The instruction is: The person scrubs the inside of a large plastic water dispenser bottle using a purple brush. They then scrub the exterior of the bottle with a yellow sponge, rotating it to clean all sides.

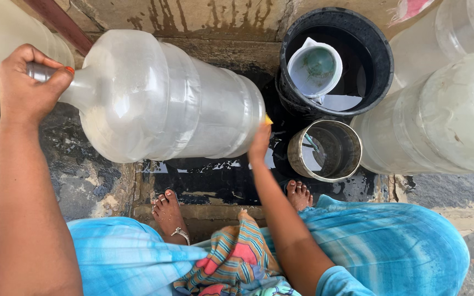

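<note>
Nearest the camera, blue cloth (pixel 390 246) covers the person's knees, with a striped fabric (pixel 237 257) bunched between them. Two bare feet stand on the wet, dark concrete floor (pixel 83 181): the left foot (pixel 168 214), with a toe ring, and the right foot (pixel 299 194).

The left hand (pixel 26 90) has its grip closed in a fist around the narrow neck of a large clear plastic water jug (pixel 160 96), thumb wrapped over the top. The forearm runs straight up from the lower left of the view. The jug lies tipped on its side, held above the floor, neck to the left and base to the right; its wall is cloudy, ribbed and smooth.

The right hand (pixel 260 141) reaches up to the jug's base with fingers pressed flat against it; the grip looks loosely open, and I cannot tell whether it pinches the small yellow thing (pixel 268 119) at its fingertips.

Just beyond stands a round steel pot (pixel 325 151), and behind it a black bucket (pixel 336 60) with a pale plastic mug (pixel 315 68) inside. More clear jugs (pixel 445 115) crowd the right.
</note>
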